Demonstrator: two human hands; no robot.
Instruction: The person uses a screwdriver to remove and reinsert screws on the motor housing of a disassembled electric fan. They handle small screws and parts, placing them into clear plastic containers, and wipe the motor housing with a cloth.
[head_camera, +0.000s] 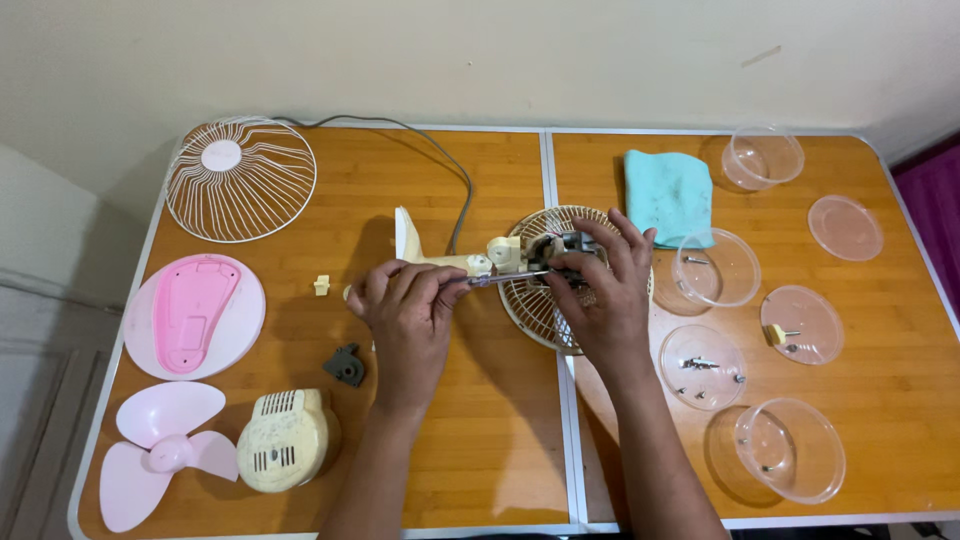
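A partly dismantled small fan lies in the middle of the wooden table (480, 430). Its cream neck piece (425, 255) points left and its motor (565, 245) sits on the rear wire grille (530, 310). My left hand (410, 310) grips a screwdriver (505, 278) whose shaft points right toward the motor. My right hand (600, 290) rests on the motor and grille, fingers curled over the motor, holding it steady. The screwdriver tip is hidden under my right fingers.
At the left lie the front wire grille (240, 180), pink base plate (195, 315), pink fan blade (160, 455), cream motor cover (285, 440), a small grey part (346, 366) and a small cream clip (321, 285). A teal cloth (670, 195) and several clear dishes and lids, some holding screws (700, 365), fill the right.
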